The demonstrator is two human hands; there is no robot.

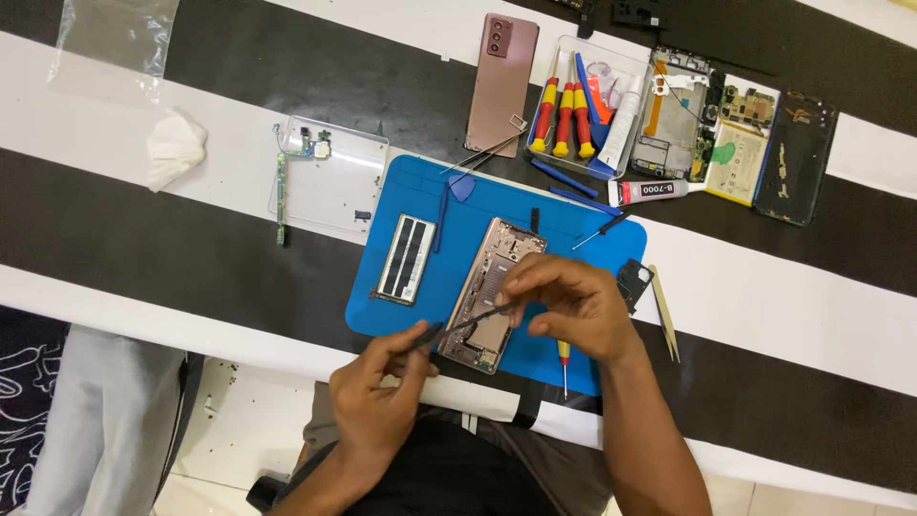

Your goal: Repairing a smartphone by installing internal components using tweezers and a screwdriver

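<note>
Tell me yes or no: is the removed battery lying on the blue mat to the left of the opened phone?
Yes, the battery lies flat on the blue mat, left of the opened phone that both hands work over.

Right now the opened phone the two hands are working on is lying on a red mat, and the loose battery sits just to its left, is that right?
Not quite: the mat is blue, not red. The head view shows the opened phone lying on it under the left hand and right hand, with the loose battery just to the phone's left.
</note>
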